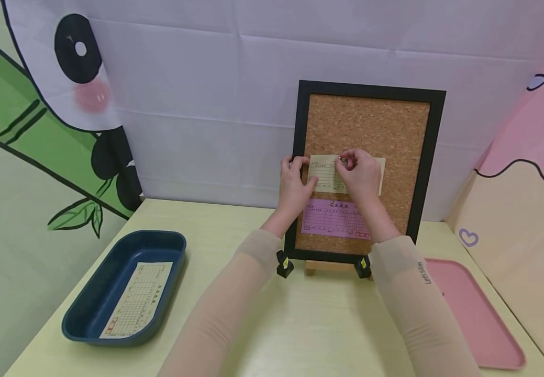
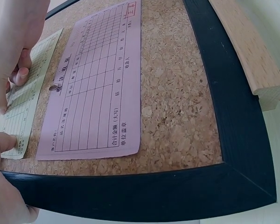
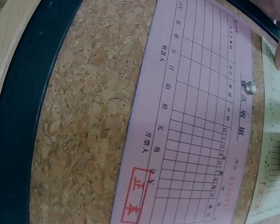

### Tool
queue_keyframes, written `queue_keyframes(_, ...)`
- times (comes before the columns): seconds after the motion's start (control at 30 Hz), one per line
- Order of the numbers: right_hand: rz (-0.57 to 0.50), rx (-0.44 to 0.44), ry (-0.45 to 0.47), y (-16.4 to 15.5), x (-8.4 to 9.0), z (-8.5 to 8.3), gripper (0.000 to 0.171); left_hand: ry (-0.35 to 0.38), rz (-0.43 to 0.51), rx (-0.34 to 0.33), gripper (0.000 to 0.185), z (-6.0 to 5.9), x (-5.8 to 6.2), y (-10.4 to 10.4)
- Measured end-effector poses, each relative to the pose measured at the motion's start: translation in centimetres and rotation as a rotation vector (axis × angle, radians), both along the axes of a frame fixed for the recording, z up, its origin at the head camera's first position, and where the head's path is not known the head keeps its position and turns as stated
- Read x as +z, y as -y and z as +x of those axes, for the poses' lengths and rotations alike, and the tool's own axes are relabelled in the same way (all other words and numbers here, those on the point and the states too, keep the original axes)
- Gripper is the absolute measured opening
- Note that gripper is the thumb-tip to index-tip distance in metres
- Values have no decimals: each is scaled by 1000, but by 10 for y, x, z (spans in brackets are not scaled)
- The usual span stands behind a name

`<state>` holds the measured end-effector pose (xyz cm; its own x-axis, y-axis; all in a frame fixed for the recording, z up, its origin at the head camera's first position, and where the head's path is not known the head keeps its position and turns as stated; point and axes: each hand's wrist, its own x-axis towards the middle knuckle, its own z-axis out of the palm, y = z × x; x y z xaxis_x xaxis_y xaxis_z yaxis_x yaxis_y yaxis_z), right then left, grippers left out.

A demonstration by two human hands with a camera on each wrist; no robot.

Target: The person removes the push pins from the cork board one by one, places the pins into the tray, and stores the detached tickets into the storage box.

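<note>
From my seat, both hands are up on the corkboard [image 1: 368, 125] working the yellow slip [image 1: 324, 173], which sits just above the pink slip [image 1: 333, 219]. Left hand [image 1: 294, 184] presses the slip's left edge flat with its thumb. Right hand [image 1: 360, 173] pinches a small pin [image 1: 339, 157] at the slip's top. Another slip lies in the blue tray [image 1: 111, 272].

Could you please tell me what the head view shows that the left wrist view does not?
Only the head view shows the blue tray with a yellow form in it, the pink tray and both hands, left hand and right hand, on the yellow slip. Only the left wrist view shows the pink form's pin. Both share the cork board and pink form.
</note>
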<state>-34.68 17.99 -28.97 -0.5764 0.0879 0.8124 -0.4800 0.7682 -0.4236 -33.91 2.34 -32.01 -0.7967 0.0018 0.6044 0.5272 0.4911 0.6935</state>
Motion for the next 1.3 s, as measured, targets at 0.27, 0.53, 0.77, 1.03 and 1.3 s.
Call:
queue_keyframes(0.27,48,-19,-40,2,-3,-1,12,3,-6,1,33,2,1,1)
queue_keyframes(0.53,108,-46,-69,3,-3,-2,11,-8,-5,-1,32,2,0,1)
queue_keyframes(0.77,150,-50,-128,3,-4,-3,11,5,-5,-3,32,1,0,1)
queue_keyframes(1.03,131,-38,-140,5,-5,-2,10,19,-10,1,32,2,0,2)
queue_keyframes(1.3,129,-38,-150,5,-5,-2,9,23,-15,5,32,2,1,2)
